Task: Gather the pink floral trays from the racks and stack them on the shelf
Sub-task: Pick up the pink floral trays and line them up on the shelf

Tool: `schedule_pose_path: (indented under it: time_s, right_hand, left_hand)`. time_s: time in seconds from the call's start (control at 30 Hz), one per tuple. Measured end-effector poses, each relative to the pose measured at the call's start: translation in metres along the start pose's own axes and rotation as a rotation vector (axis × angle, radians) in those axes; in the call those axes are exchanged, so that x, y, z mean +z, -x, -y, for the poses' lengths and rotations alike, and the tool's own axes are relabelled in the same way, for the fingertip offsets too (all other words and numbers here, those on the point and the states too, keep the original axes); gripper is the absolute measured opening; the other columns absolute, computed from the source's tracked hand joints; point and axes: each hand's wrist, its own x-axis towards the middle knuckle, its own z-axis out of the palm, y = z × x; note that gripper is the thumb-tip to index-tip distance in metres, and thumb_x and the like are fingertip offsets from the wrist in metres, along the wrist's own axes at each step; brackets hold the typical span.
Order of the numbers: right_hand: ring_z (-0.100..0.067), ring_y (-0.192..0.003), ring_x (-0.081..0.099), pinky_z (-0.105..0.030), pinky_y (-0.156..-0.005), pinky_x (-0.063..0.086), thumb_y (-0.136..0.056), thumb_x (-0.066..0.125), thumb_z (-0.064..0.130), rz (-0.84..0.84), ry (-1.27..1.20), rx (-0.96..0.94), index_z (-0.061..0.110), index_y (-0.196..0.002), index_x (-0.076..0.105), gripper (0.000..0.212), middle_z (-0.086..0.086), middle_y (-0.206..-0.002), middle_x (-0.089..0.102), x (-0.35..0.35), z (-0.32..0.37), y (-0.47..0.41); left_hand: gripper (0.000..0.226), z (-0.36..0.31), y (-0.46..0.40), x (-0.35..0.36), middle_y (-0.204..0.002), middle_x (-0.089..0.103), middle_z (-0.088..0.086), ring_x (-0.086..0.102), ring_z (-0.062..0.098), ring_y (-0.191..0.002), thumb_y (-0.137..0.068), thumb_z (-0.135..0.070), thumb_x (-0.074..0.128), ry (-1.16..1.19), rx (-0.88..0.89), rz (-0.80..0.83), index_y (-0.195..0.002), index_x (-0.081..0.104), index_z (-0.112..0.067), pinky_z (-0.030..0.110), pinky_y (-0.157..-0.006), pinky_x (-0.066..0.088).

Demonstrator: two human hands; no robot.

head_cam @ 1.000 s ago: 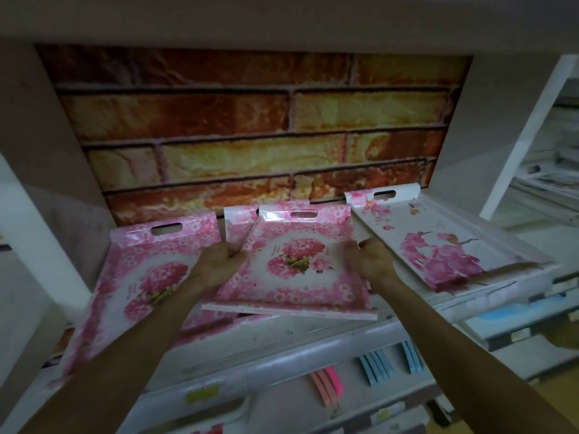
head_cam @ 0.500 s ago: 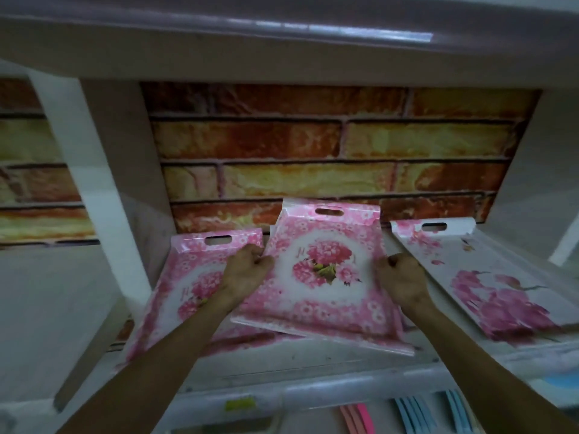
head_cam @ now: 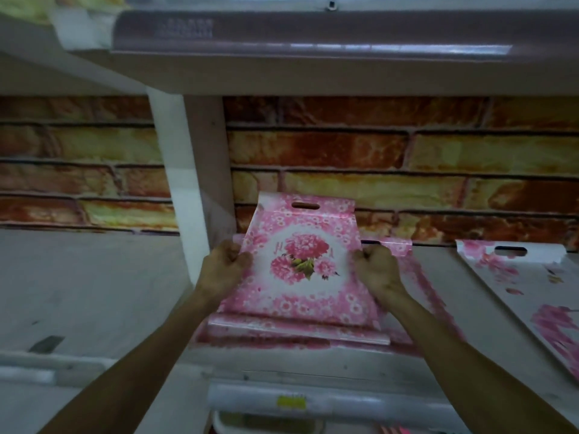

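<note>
Against brick backing [head_cam: 376, 151], both hands [head_cam: 305, 270] grip pink tray [head_cam: 300, 277] above another.

Three floral trays: held tray [head_cam: 300, 264], tray beneath [head_cam: 404, 255] (mostly hidden), right tray [head_cam: 532, 296].

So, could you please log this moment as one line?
left hand: grips pink floral plastic tray | right hand: grips tray | tray: tilted above pink stack

The top tray [head_cam: 300, 270] is pink with little white flowers and big pink flowers. The wall [head_cam: 407, 151] has red and yellow bricks.
</note>
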Motion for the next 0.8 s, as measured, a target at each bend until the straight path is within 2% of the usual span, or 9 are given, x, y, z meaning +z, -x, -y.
schedule_pose_path:
  time_s: [0.13,0.3,0.43,0.53,0.63,0.73,0.8]
  right_hand:
    - [-0.014,-0.046,0.045,-0.022,-0.042,0.028,-0.098,0.05,0.02,0.066,0.042,-0.003,0.009,-0.055,0.046,0.045,-0.004,-0.05,0.045,0.027,0.018,0.0]
    - [-0.012,-0.045,0.045,-0.02,-0.043,0.032,-0.097,0.052,0.023,0.126,0.088,0.022,0.01,-0.053,0.045,0.047,-0.002,-0.048,0.045,0.051,0.019,-0.003]
    - [-0.011,-0.042,0.04,-0.021,-0.04,0.027,-0.096,0.053,0.019,0.156,0.137,0.044,0.014,-0.054,0.038,0.045,0.0,-0.049,0.04,0.06,0.017,-0.004]
    - [-0.012,-0.043,0.043,-0.02,-0.04,0.027,-0.094,0.055,0.018,0.165,0.167,0.051,0.014,-0.055,0.037,0.043,-0.002,-0.052,0.043,0.064,0.016,-0.004]
    - [-0.013,-0.047,0.048,-0.019,-0.039,0.031,-0.094,0.055,0.02,0.179,0.204,0.052,0.01,-0.059,0.044,0.038,-0.006,-0.061,0.053,0.07,0.013,-0.006]
    - [-0.021,-0.056,0.058,-0.02,-0.043,0.041,-0.094,0.056,0.023,0.188,0.228,0.045,0.002,-0.08,0.059,0.025,-0.013,-0.078,0.065,0.076,0.012,-0.006]
    - [-0.026,-0.062,0.061,-0.023,-0.049,0.045,-0.095,0.055,0.024,0.174,0.269,0.013,0.002,-0.085,0.06,0.024,-0.014,-0.082,0.066,0.078,0.012,-0.006]
  left_hand:
    - [0.019,0.024,-0.004,-0.019,-0.087,0.068,0.01,0.064,0.03,-0.084,-0.091,-0.027,0.061,-0.096,-0.052,0.002,-0.088,0.059,-0.008,0.032,-0.07,0.046]
    - [0.023,0.047,-0.005,-0.026,-0.092,0.067,0.009,0.063,0.027,-0.084,-0.092,-0.03,0.058,-0.208,-0.083,0.029,-0.098,0.061,-0.008,0.029,-0.068,0.043]
    - [0.021,0.061,-0.008,-0.024,-0.093,0.064,0.005,0.059,0.018,-0.075,-0.095,-0.032,0.053,-0.268,-0.072,0.085,-0.102,0.056,-0.012,0.021,-0.054,0.041]
    - [0.022,0.068,-0.011,-0.022,-0.095,0.064,0.007,0.059,0.021,-0.077,-0.097,-0.032,0.051,-0.31,-0.064,0.108,-0.104,0.056,-0.012,0.023,-0.058,0.043]
    - [0.024,0.074,-0.013,-0.02,-0.095,0.065,0.009,0.059,0.021,-0.077,-0.097,-0.032,0.049,-0.361,-0.069,0.123,-0.105,0.056,-0.01,0.023,-0.059,0.042]
    - [0.021,0.078,-0.013,-0.017,-0.092,0.062,0.007,0.058,0.022,-0.077,-0.097,-0.03,0.049,-0.386,-0.061,0.135,-0.102,0.053,-0.01,0.025,-0.062,0.042]
    - [0.019,0.08,-0.013,-0.015,-0.09,0.061,0.006,0.058,0.021,-0.076,-0.098,-0.029,0.047,-0.401,-0.048,0.141,-0.1,0.052,-0.011,0.025,-0.063,0.043]
